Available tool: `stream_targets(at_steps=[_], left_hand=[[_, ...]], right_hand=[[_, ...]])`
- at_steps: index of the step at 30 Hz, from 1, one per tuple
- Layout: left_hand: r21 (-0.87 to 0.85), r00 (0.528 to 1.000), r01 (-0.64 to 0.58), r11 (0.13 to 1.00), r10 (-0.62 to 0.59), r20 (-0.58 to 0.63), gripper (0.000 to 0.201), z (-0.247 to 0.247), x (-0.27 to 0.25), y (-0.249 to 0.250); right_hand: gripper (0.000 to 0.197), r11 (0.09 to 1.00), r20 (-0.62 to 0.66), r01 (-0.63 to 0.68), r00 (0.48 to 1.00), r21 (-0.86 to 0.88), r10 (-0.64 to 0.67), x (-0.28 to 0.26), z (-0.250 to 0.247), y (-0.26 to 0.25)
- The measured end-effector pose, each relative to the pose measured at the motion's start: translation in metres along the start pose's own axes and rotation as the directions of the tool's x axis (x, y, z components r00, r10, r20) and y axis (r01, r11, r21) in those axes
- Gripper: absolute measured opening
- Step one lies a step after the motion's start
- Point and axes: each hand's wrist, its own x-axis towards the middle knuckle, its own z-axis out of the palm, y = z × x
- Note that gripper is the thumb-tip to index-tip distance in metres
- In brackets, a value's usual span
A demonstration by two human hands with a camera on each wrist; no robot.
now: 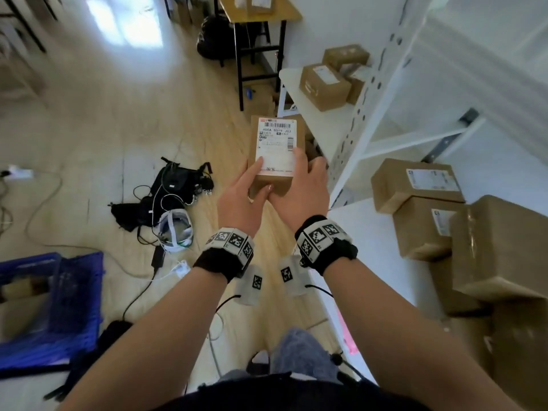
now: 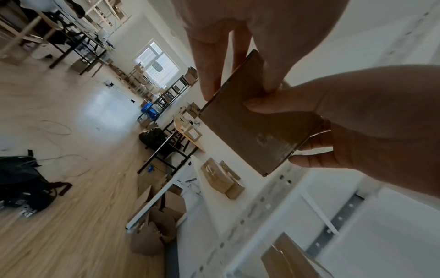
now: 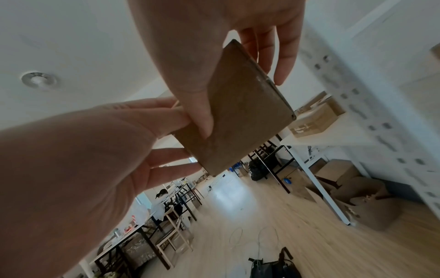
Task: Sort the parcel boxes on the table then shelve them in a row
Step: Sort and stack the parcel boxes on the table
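Observation:
I hold a small brown parcel box (image 1: 275,149) with a white barcode label facing up, out in front of my chest over the floor. My left hand (image 1: 252,185) grips its near left corner with the thumb on the label. My right hand (image 1: 302,179) grips the near right side. The left wrist view shows the box's plain underside (image 2: 250,135) with fingers of both hands round its edges. It shows the same in the right wrist view (image 3: 238,122). To the right, the white shelf (image 1: 370,232) carries several brown boxes (image 1: 415,185).
The shelf's perforated white upright (image 1: 364,114) stands just right of the held box. Beyond it, a white table (image 1: 320,123) bears more boxes (image 1: 323,86). A black bag with cables (image 1: 175,185) and a blue crate (image 1: 50,304) lie on the wooden floor at left.

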Motion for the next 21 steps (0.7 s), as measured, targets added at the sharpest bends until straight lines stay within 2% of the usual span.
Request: stream_targets(at_steps=[7, 13, 18, 21], left_hand=[[0.032, 1.0, 0.008, 0.999, -0.008, 0.004, 0.055, 0.009, 0.114, -0.038], [0.053, 0.999, -0.01, 0.999, 0.008, 0.035, 0.057, 0.041, 0.25, -0.065], [0.065, 0.994, -0.057, 0.996, 0.051, 0.096, 0.058, 0.064, 0.346, -0.064], [0.036, 0.988, -0.105, 0.994, 0.1, 0.119, 0.058, 0.088, 0.39, -0.057]], right_hand=[[0.09, 1.0, 0.019, 0.016, 1.0, -0.001, -0.016, 0.11, 0.055, -0.019], [0.089, 0.998, -0.003, -0.038, 0.999, 0.057, 0.038, 0.24, 0.106, -0.022], [0.093, 0.988, -0.001, -0.113, 0.993, 0.1, 0.114, 0.33, 0.12, -0.022], [0.092, 0.982, -0.068, -0.149, 0.985, 0.116, 0.158, 0.372, 0.119, -0.01]])
